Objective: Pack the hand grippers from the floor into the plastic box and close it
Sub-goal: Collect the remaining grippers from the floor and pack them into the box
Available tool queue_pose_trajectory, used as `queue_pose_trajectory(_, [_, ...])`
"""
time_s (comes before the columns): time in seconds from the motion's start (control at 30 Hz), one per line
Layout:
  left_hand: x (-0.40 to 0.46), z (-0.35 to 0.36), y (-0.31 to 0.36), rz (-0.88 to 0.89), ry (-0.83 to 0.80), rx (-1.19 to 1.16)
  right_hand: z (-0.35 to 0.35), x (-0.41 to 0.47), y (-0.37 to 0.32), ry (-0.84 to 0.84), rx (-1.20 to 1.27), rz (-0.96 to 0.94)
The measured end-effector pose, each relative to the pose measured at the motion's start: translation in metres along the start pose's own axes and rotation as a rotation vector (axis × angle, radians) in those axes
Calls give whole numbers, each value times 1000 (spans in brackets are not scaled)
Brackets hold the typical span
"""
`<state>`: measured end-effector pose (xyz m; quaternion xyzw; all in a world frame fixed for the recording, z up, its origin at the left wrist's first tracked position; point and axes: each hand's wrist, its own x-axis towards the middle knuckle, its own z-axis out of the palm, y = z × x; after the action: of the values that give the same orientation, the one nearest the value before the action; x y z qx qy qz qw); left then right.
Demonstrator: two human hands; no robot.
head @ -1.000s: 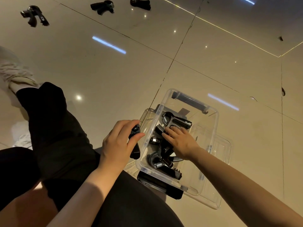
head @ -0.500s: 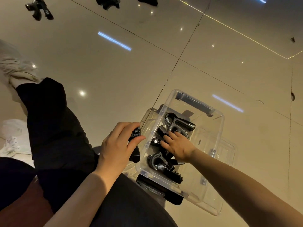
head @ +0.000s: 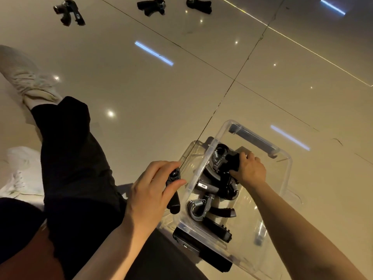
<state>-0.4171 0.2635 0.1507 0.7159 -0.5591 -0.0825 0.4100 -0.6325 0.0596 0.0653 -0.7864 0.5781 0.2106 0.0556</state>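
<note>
Some black spring hand grippers (head: 203,207) lie in the clear plastic box (head: 286,168), each hand pinching one more, while three wait on the floor near twelve o'clock (head: 151,6).

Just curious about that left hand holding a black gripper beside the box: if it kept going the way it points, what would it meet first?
Probably the near side wall of the clear plastic box, just beyond the left hand; depth is uncertain.

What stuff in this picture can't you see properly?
- Gripper in left hand: mostly hidden by fingers.
- Gripper under right hand: partly covered.
- Top-edge floor gripper: cut off by frame.
- Box lid: too transparent to trace.
</note>
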Motion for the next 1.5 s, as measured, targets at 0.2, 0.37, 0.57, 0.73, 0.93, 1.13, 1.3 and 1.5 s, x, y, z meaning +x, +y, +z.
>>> queue_pose_trajectory(0.2, [-1, 0, -2, 3, 14, 4, 21, -6, -1, 71, 67, 31])
queue_pose_trajectory(0.37, [-2, 1, -2, 7, 1, 3, 29, -15, 13, 117, -57, -6])
queue_pose_trajectory(0.57, [-5, 0, -3, -6, 10, 15, 26, -6, 18, -28, -6, -26])
queue_pose_trajectory(0.73, [-8, -3, -1, -20, 1, 45, 28, -7, 15, -40, 2, -2])
queue_pose_trajectory(0.93, [-10, -3, -1, -39, 0, 48, 32, -5, 23, -111, 8, -101])
queue_pose_trajectory(1.13, [-7, -2, 0, -88, 11, 32, 25, 3, 23, -186, -22, -115])
queue_pose_trajectory(1.3, [-8, -16, 9, -276, 79, -57, -1, -16, 10, -209, 135, -239])
queue_pose_trajectory(1.5, [-5, -43, 38, -549, 315, -411, -59, -123, -35, 82, 821, -514])
